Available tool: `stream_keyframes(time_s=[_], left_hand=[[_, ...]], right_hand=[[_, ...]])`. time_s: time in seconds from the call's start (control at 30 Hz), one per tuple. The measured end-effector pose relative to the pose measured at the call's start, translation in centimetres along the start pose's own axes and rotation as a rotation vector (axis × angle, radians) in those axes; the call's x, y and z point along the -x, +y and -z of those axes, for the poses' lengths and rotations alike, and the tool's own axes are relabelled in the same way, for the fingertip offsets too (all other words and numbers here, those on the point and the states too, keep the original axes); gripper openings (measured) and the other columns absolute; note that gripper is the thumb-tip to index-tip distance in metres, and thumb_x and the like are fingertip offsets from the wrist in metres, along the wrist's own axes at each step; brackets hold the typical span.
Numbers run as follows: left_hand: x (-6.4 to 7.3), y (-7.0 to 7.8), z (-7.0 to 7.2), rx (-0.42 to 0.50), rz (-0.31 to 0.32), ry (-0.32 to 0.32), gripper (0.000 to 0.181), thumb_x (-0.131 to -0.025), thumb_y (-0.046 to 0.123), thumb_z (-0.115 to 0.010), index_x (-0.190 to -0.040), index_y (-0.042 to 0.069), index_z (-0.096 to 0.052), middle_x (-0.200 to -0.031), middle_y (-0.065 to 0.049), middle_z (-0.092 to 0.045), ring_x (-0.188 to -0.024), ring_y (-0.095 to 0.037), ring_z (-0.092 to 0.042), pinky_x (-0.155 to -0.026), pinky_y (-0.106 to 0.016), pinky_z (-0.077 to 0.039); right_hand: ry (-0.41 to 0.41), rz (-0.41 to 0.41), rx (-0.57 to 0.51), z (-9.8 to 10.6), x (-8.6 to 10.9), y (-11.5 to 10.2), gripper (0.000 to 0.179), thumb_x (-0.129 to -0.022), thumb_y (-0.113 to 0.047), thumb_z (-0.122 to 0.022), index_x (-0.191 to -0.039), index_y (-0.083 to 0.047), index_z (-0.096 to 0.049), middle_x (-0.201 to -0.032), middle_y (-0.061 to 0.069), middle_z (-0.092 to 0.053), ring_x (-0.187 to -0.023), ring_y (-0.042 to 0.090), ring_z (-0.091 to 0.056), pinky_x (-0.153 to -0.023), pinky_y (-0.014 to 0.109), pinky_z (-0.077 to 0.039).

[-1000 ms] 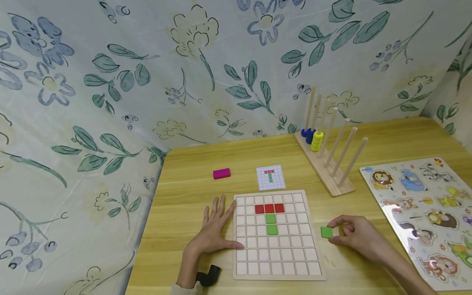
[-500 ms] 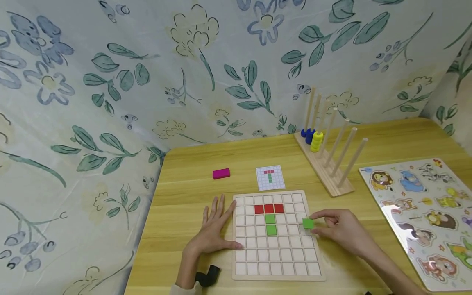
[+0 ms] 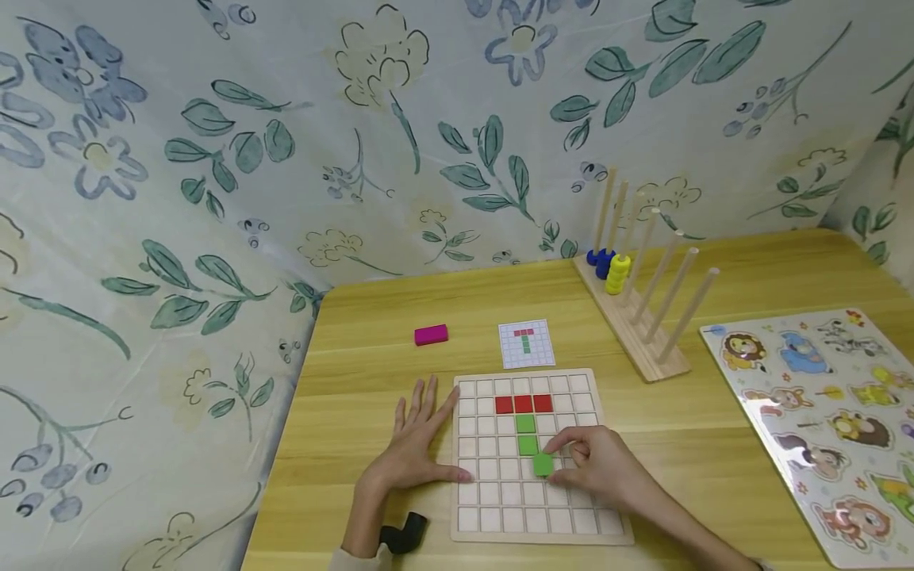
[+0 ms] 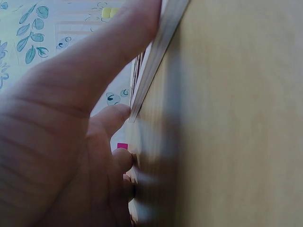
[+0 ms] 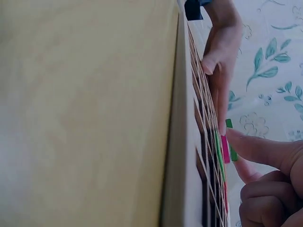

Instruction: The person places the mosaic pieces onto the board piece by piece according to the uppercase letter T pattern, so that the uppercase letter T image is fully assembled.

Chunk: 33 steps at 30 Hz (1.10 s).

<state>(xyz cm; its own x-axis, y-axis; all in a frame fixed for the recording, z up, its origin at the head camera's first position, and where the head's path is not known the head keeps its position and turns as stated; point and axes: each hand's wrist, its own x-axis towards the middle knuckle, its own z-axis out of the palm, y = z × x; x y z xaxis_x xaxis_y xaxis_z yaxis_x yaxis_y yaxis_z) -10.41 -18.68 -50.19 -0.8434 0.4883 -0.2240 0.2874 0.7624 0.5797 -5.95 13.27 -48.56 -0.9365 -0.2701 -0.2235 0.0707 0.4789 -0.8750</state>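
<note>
My right hand (image 3: 600,468) pinches a green square tile (image 3: 543,464) between thumb and forefinger, over the wooden grid board (image 3: 500,519). In the right wrist view that green tile (image 5: 234,153) stands on edge just above the board. Spread out flat, my left hand (image 3: 414,452) rests at the board's left edge, its thumb on the rim; the left wrist view shows the thumb (image 4: 118,42) against the board's side. Set in the grid are three red tiles (image 3: 524,404) in a row, with two green tiles (image 3: 527,445) in a column below the middle one.
A printed card (image 3: 527,343) with a red and green T lies behind the board, beside a magenta block (image 3: 432,335). A peg stand (image 3: 631,317) with blue and yellow beads is back right. An animal puzzle (image 3: 821,428) lies right; a black object (image 3: 405,534) sits near my left wrist.
My right hand has carried the green tile leftward from beside the board to over the grid, near the lower end of the green column. The left hand has stayed in place.
</note>
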Motion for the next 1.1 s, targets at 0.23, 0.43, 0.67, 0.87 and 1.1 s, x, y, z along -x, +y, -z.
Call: stream_keyframes(time_s=[0.23, 0.43, 0.67, 0.87, 1.1], left_hand=[[0.0, 0.2, 0.0, 0.01, -0.02, 0.026, 0.127, -0.075, 0.052, -0.09, -0.168, 0.022, -0.009, -0.173, -0.017, 0.016, -0.159, -0.042, 0.02, -0.123, -0.07, 0.013], [-0.1, 0.2, 0.0, 0.001, -0.005, 0.01, 0.127, -0.075, 0.054, -0.089, -0.168, 0.026, -0.007, -0.173, -0.014, 0.018, -0.16, -0.039, 0.022, -0.124, -0.068, 0.014], [-0.1, 0.2, 0.0, 0.004, -0.005, 0.016, 0.127, -0.074, 0.055, -0.089, -0.168, 0.026, -0.008, -0.174, -0.014, 0.017, -0.16, -0.039, 0.021, -0.124, -0.068, 0.015], [0.1, 0.3, 0.1, 0.016, -0.011, 0.02, 0.127, -0.074, 0.053, -0.09, -0.168, 0.024, -0.008, -0.174, -0.015, 0.017, -0.16, -0.04, 0.021, -0.123, -0.069, 0.015], [0.1, 0.2, 0.0, 0.025, -0.009, 0.02, 0.126, -0.075, 0.054, -0.089, -0.168, 0.026, -0.01, -0.174, -0.014, 0.016, -0.16, -0.039, 0.021, -0.123, -0.07, 0.015]], right_hand=[[-0.012, -0.023, 0.004, -1.1, -0.2, -0.5, 0.029, -0.072, -0.01, -0.092, -0.096, -0.01, -0.076, -0.054, -0.008, -0.034, -0.05, 0.004, -0.029, -0.047, 0.017, -0.028], [0.0, -0.06, 0.012, -1.5, -0.3, -0.9, 0.029, -0.071, -0.007, -0.092, -0.095, -0.01, -0.076, -0.054, -0.006, -0.036, -0.05, 0.006, -0.032, -0.047, 0.017, -0.028], [0.02, -0.081, 0.032, -1.8, -0.4, -1.1, 0.03, -0.069, -0.006, -0.093, -0.092, -0.013, -0.076, -0.054, -0.006, -0.037, -0.051, 0.007, -0.033, -0.046, 0.018, -0.026], [0.038, -0.075, 0.038, -2.0, -0.4, -1.1, 0.031, -0.067, -0.006, -0.094, -0.091, -0.014, -0.075, -0.054, -0.006, -0.035, -0.05, 0.007, -0.032, -0.047, 0.02, -0.029], [0.042, -0.07, 0.016, -2.2, -0.3, -1.0, 0.031, -0.069, -0.005, -0.093, -0.093, -0.013, -0.075, -0.055, -0.006, -0.034, -0.05, 0.007, -0.032, -0.047, 0.02, -0.029]])
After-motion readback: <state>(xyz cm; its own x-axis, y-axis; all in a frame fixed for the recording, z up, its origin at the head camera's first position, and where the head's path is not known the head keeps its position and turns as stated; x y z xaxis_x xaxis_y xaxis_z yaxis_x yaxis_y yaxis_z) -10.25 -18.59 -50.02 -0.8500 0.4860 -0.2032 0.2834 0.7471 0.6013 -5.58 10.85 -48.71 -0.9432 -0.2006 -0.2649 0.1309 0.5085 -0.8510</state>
